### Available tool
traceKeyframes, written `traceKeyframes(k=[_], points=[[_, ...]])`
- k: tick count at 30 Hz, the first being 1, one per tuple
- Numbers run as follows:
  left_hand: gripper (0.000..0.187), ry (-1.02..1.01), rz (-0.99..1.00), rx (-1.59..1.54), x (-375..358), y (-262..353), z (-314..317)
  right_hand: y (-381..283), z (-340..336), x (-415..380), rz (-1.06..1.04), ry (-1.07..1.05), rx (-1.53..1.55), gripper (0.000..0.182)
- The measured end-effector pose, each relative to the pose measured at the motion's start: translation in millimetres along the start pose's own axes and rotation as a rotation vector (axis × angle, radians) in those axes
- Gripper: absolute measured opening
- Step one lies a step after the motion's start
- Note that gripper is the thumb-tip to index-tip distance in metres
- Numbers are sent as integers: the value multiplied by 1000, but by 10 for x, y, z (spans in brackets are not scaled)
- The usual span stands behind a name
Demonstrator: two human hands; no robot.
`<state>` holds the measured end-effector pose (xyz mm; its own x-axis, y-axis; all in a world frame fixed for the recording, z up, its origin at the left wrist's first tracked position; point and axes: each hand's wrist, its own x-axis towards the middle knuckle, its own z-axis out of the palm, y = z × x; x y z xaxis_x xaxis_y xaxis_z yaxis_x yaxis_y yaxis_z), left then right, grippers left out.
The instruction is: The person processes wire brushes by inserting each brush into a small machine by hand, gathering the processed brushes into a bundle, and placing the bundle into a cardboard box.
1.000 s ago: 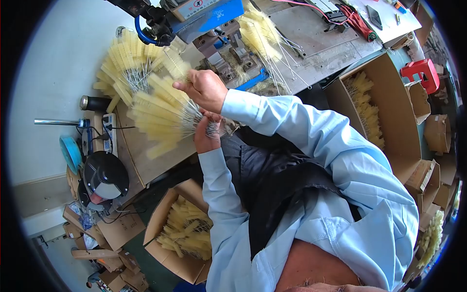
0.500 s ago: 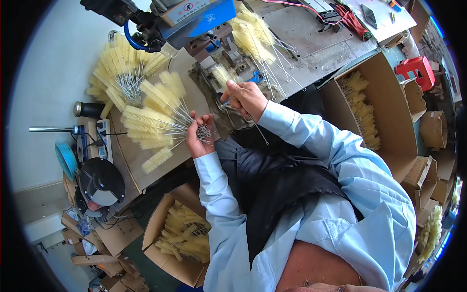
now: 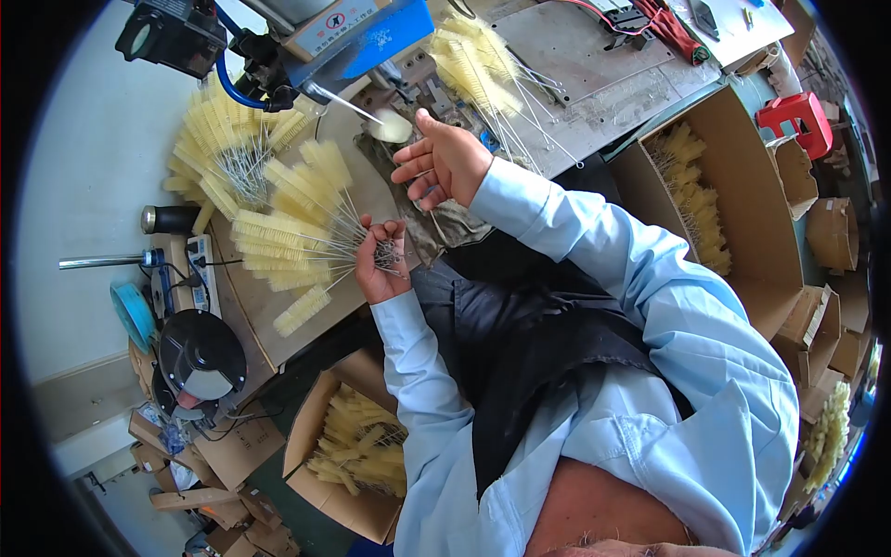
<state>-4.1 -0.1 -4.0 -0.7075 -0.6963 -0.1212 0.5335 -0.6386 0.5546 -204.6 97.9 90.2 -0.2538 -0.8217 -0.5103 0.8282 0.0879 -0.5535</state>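
My left hand (image 3: 382, 263) is closed round the looped wire handles of several bottle brushes (image 3: 292, 237), whose pale yellow bristle heads fan out to the left over the table. My right hand (image 3: 444, 165) is empty, palm turned left and fingers apart. Just off its fingertips, a single blurred bottle brush (image 3: 393, 128) hangs in the air with its wire pointing up and left, under the machine. The machine (image 3: 371, 42) has a blue panel and a warning label; its lower part is partly hidden behind the loose brush and my right hand.
Piles of brushes lie on the table at the left (image 3: 232, 139) and beside the machine (image 3: 473, 70). Cardboard boxes of brushes stand at the right (image 3: 752, 213) and below the table (image 3: 306, 464). A black cylinder (image 3: 172, 220) and a power strip (image 3: 200, 269) sit at the left edge.
My right hand has opened and let go of the bottle brush, which now flies free to the left. The hand has shifted slightly left. My left hand stays round its bunch.
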Motion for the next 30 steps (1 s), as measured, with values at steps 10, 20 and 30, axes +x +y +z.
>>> traceKeyframes(k=[10,20,30], points=[[35,-70,-11,-58,21,-2,-27,181,97,96,82,-41,85,32],[34,47,-17,43,-21,15,48,364,-146,-269,-233,162,-87,38],[30,-1,-2,7,-16,16,65,136,-433,-217,-392,273,-339,41]])
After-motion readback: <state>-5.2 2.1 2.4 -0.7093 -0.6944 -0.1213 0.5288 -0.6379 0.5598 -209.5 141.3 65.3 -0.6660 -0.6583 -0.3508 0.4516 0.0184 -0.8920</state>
